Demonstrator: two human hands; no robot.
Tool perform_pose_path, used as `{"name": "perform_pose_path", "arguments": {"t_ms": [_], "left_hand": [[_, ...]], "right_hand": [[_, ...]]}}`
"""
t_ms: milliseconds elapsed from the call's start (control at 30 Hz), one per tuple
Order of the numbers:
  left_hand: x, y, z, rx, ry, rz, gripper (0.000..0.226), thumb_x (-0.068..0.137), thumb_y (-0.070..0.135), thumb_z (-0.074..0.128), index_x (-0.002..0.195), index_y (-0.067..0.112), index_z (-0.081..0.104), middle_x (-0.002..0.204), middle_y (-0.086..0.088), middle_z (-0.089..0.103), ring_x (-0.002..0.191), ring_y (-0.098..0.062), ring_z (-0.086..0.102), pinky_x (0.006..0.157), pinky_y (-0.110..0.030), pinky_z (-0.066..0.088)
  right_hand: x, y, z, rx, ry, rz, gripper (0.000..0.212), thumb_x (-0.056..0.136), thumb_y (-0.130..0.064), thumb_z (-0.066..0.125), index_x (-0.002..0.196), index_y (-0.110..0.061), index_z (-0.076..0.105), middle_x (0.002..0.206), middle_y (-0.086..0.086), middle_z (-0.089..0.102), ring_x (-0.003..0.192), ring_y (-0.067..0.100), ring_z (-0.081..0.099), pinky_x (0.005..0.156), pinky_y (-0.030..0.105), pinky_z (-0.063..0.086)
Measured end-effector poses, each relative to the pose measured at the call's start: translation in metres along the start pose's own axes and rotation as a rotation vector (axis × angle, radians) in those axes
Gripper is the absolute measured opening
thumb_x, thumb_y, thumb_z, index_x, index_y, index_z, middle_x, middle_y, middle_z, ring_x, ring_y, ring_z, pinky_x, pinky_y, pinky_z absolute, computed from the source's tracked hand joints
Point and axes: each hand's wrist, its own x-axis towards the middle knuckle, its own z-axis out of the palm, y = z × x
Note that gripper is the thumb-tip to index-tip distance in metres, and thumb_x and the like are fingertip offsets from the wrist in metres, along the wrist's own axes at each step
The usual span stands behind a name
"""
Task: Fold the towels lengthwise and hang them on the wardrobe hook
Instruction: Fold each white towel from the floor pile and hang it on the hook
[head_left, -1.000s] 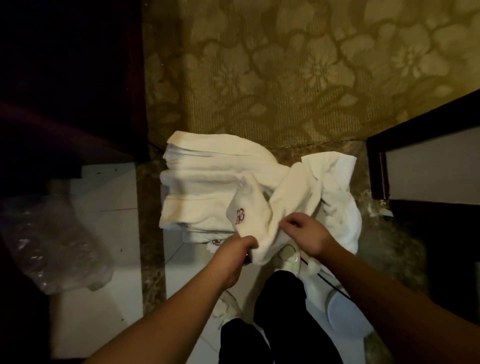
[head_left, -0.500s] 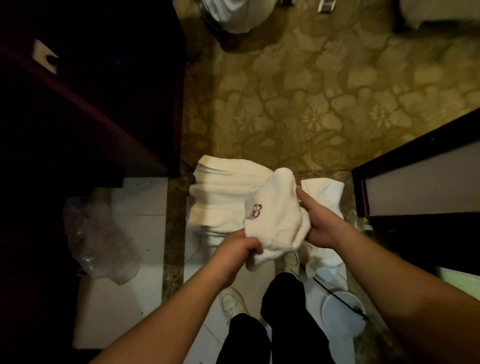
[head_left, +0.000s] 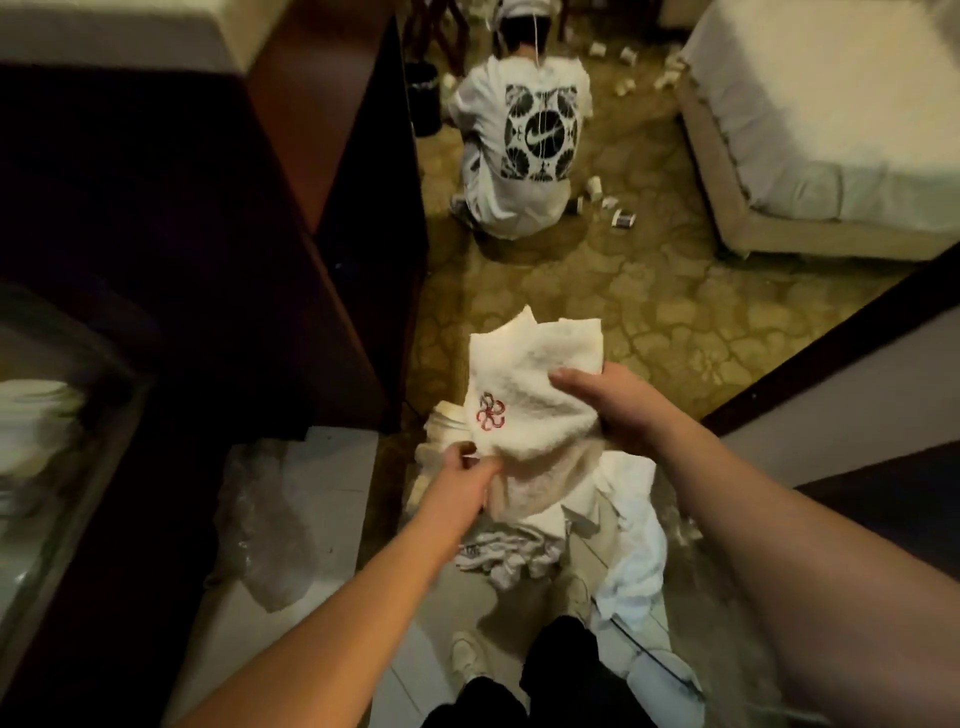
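step: towel lifted for folding | change: towel (head_left: 540, 395) now raised above the floor pile (head_left: 545, 519) | left hand (head_left: 462, 467) pinching its lower edge | right hand (head_left: 608, 400) clasping its right side | meaning: lengthwise fold can begin, hanging pending

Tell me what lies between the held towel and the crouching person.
Head view: only bare patterned carpet lies between the towel and the crouching person.

Red embroidered flower-like monogram (head_left: 491, 419) on white towel (head_left: 540, 374), between left hand (head_left: 462, 467) and right hand (head_left: 608, 402); letters unreadable. Nike swoosh (head_left: 541, 136) on T-shirt back (head_left: 519, 171), far beyond both hands.
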Motion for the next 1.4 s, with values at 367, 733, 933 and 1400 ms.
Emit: {"name": "perform_pose_path", "arguments": {"t_ms": [367, 733, 933, 1400], "left_hand": [[-0.132, 0.122, -0.054, 0.337, -0.005, 0.687, 0.086, 0.087, 0.028, 0.073, 0.155, 0.040, 0.021, 0.130, 0.050, 0.035, 0.111, 0.038, 0.033, 0.084, 0.007, 0.034], [-0.263, 0.073, -0.020, 0.280, 0.055, 0.507, 0.024, 0.090, 0.013, 0.072, 0.110, 0.026, 0.068, 0.104, -0.002, 0.077, 0.090, -0.015, 0.075, 0.074, -0.026, 0.060], [-0.354, 0.010, -0.009, 0.292, 0.024, 0.440, 0.037, 0.072, 0.031, 0.084, 0.107, 0.022, 0.076, 0.107, -0.002, 0.077, 0.099, -0.020, 0.074, 0.085, -0.029, 0.058], [-0.578, -0.149, -0.059, 0.551, 0.394, 0.087, 0.033, 0.067, 0.047, 0.088, 0.094, 0.038, 0.073, 0.097, 0.018, 0.076, 0.092, -0.004, 0.072, 0.089, -0.025, 0.053]], "right_hand": [[-0.116, -0.113, 0.072, -0.541, -0.215, -0.336, 0.022, 0.092, -0.001, 0.065, 0.096, -0.021, 0.072, 0.084, -0.010, 0.077, 0.083, 0.002, 0.070, 0.079, 0.019, 0.056], [-0.214, -0.107, 0.067, -0.411, -0.283, -0.589, 0.029, 0.073, -0.026, 0.077, 0.100, -0.021, 0.071, 0.091, -0.006, 0.078, 0.089, 0.013, 0.073, 0.075, 0.024, 0.057], [-0.271, -0.064, 0.073, -0.371, -0.375, -0.549, 0.027, 0.077, -0.028, 0.081, 0.102, -0.020, 0.074, 0.097, 0.006, 0.078, 0.087, 0.024, 0.075, 0.070, 0.031, 0.060], [-0.425, -0.008, 0.176, -0.172, -0.465, -0.538, 0.045, 0.095, -0.026, 0.070, 0.136, -0.016, 0.057, 0.123, 0.009, 0.070, 0.111, 0.029, 0.069, 0.097, 0.049, 0.056]]}}
